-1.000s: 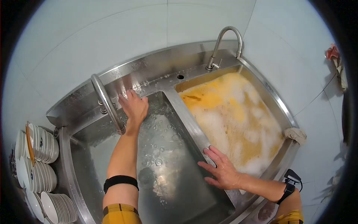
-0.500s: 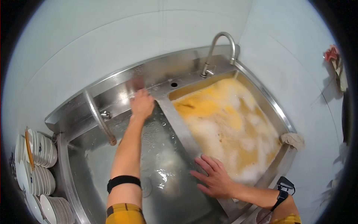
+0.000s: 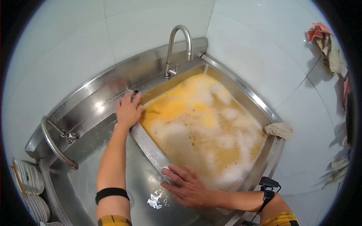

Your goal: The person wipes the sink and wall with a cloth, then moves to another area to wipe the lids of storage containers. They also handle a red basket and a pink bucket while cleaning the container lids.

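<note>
Fingers apart, my left hand [image 3: 129, 112] reaches to the rear ledge of the steel sink, beside a small dark hole [image 3: 135, 92], where the divider meets the ledge. Nothing can be made out in its fingers. My right hand [image 3: 188, 189] has its fingers spread over the near part of the metal divider [image 3: 149, 145], holding nothing. Yellowish, foamy water [image 3: 200, 128] fills the right basin. Clear water [image 3: 139, 173] stands in the left basin, under my left forearm.
A curved tap [image 3: 181, 28] stands behind the right basin, and another tap [image 3: 56, 150] hangs over the left one. A cloth [image 3: 279, 130] lies on the right rim. Stacked white plates [image 3: 34, 180] stand at the left. More cloths [image 3: 328, 49] hang on the right wall.
The view has turned to the right, so the sink sits further left in the frame. My left hand has shifted along the ledge towards the hole. My right hand remains at the divider.
</note>
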Demonstrator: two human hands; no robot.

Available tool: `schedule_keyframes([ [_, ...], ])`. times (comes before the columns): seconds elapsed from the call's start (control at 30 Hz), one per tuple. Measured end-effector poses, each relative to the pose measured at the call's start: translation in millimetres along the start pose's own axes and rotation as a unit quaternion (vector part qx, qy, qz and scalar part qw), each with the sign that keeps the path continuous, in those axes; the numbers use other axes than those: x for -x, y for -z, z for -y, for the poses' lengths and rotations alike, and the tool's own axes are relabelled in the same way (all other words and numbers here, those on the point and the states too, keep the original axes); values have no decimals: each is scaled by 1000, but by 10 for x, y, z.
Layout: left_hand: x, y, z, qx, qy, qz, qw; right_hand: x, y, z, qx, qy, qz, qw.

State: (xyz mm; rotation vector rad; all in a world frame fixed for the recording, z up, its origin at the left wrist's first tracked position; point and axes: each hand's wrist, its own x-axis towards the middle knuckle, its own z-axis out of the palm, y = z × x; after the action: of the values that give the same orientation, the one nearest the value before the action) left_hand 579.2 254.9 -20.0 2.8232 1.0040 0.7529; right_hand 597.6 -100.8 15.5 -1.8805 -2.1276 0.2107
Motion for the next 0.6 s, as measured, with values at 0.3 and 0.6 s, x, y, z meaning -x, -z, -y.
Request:
schedule_keyframes([
  [0.3, 1099, 373, -750, -20, -71, 58, 996, 47, -120, 4, 6, 2, -51, 999],
  [0.6, 2024, 657, -1507, 46, -80, 30, 995, 194, -234, -78, 17, -59, -127, 990],
])
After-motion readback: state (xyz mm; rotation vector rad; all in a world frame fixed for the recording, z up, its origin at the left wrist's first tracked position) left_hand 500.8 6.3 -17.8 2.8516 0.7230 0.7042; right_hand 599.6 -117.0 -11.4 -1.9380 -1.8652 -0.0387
